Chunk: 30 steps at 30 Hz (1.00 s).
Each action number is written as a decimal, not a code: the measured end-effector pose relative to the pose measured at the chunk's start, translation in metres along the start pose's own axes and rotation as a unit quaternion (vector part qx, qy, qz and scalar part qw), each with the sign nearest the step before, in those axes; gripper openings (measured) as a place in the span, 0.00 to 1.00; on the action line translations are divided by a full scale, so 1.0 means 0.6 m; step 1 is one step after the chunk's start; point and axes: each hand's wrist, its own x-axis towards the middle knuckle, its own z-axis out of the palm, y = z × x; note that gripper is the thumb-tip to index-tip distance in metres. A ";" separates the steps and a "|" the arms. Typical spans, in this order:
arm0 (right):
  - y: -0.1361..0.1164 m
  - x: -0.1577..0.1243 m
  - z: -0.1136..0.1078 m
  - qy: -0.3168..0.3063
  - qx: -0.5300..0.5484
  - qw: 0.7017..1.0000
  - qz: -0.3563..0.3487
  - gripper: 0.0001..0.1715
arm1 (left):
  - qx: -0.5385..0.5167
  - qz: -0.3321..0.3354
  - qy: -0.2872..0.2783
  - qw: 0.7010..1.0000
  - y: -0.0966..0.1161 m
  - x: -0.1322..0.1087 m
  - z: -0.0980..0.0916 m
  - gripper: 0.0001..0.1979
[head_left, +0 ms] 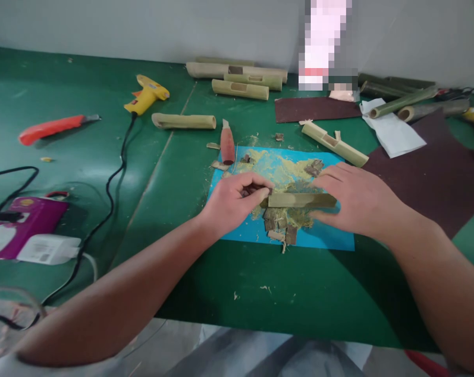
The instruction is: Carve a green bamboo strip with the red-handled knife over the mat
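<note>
A short bamboo piece (302,200) lies level above the blue sheet (331,241). My left hand (239,198) is closed in a pinch at its left end, thumb and forefinger together; dark brown bits show by the curled fingers. My right hand (354,196) reaches round the right end with thumb and fingers apart; whether they touch the bamboo I cannot tell. Yellowish dust and several dark scraps (274,220) cover the sheet beneath. A red-handled knife (227,144) lies at the sheet's upper left edge.
A notched bamboo tube (335,143) and brown sheets (429,173) lie to the right. More cut bamboo tubes (240,89) line the back. At left are a yellow glue gun (146,96) with its cord, a red cutter (56,129) and a purple box (33,225).
</note>
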 end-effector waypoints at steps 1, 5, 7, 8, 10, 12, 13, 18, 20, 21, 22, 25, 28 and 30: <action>0.000 -0.001 -0.002 -0.002 -0.002 1.000 0.001 0.24 | 0.001 0.002 -0.002 1.000 0.000 -0.001 0.001 0.07; 0.006 -0.004 -0.006 -0.016 -0.026 1.000 0.002 0.26 | -0.006 0.011 0.010 1.000 -0.004 -0.002 0.003 0.08; 0.009 -0.005 -0.007 -0.025 -0.028 0.999 0.003 0.24 | -0.015 0.017 0.025 0.999 -0.008 -0.002 0.004 0.09; 0.011 -0.005 -0.007 -0.028 -0.023 0.999 0.004 0.21 | -0.018 0.019 0.031 0.999 -0.010 -0.002 0.005 0.10; 0.012 -0.005 -0.006 -0.036 -0.015 0.999 0.009 0.16 | -0.018 0.019 0.037 0.999 -0.012 -0.003 0.005 0.10; 0.011 -0.003 -0.004 -0.044 -0.018 0.999 0.015 0.09 | -0.012 0.018 0.041 0.999 -0.013 -0.005 0.006 0.09; 0.009 -0.002 -0.003 -0.048 -0.024 0.998 0.017 0.07 | -0.008 0.019 0.045 0.999 -0.013 -0.005 0.006 0.08; -0.012 0.004 0.005 -0.001 -0.026 0.999 0.038 0.04 | 0.010 0.035 0.082 0.996 -0.011 -0.008 0.005 0.08; -0.029 0.005 0.011 0.035 -0.006 0.997 0.066 0.06 | 0.010 0.043 0.100 0.994 -0.011 -0.009 0.005 0.09; -0.040 0.006 0.014 0.054 0.002 0.995 0.082 0.07 | 0.008 0.046 0.107 0.993 -0.011 -0.009 0.005 0.09; -0.051 0.006 0.018 0.074 0.010 0.992 0.098 0.08 | 0.006 0.049 0.112 0.992 -0.011 -0.008 0.005 0.09; -0.080 0.009 0.032 0.099 0.041 0.985 0.133 0.10 | 0.005 0.055 0.117 0.992 -0.013 -0.007 0.005 0.06; -0.096 0.013 0.046 0.078 0.049 0.984 0.155 0.10 | 0.024 0.059 0.116 0.991 -0.015 -0.005 0.003 0.04; -0.102 0.017 0.054 0.064 0.045 0.983 0.165 0.10 | 0.037 0.061 0.110 0.991 -0.015 -0.002 0.002 0.04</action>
